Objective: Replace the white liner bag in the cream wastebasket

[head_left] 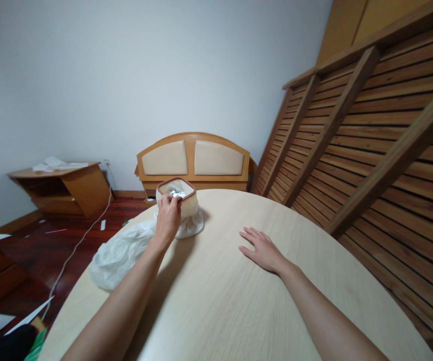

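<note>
With left hand [169, 214]: bending fingers over brown-rimmed container [188, 206]; cannot tell whether gripping; with right hand [263, 250]: extending released fingers at table [216, 301]

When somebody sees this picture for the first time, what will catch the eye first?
Probably the large slatted wooden frame, tilted on the right. Then, toward the far edge of the round table, the left hand touches the near rim of a pale container, with a crumpled white bag to its left.

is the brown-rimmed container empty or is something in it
Not empty: a shiny, silvery thing shows through the open top of the brown-rimmed container. I cannot tell what it is.
</note>
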### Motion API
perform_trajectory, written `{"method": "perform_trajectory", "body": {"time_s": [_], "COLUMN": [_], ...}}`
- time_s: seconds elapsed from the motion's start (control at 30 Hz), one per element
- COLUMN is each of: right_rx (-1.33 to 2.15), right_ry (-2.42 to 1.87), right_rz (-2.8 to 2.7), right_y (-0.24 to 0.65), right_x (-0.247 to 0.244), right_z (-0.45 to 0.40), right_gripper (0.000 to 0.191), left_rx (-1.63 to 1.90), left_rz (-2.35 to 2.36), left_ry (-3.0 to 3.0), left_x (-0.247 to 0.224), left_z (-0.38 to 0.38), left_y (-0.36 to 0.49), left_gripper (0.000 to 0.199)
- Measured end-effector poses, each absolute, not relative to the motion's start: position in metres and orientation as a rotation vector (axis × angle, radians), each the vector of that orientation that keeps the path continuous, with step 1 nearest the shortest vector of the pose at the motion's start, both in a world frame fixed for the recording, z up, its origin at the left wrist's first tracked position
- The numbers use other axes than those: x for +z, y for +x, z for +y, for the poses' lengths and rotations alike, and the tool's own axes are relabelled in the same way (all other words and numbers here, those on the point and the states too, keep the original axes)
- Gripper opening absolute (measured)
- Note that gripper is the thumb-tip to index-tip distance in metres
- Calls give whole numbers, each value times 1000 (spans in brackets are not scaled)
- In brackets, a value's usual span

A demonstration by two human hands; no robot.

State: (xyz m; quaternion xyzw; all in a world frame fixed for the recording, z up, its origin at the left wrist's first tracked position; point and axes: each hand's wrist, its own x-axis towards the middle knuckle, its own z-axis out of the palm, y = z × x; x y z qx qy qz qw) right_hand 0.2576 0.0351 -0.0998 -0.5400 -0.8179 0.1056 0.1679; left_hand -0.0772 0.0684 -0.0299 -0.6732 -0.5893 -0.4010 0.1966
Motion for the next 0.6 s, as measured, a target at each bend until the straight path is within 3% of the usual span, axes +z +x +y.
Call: {"method": "perform_trajectory", "body": {"time_s": [0.47, 0.6], "right_rx": [333, 407], "right_ry": [-1500, -1414], "right_rz": [-2291, -2182], "right_y": [262, 264], "right_x": [-100, -99], "right_z": [35, 37], "right_gripper": [60, 51], "left_rx": [-1183, -1199], "left_rz": [-1535, -1491], "left_ry": [-2129, -2228], "left_x": [-22, -16], "left_z": [49, 39], "left_y": [-25, -11], "left_gripper": [19, 15]}}
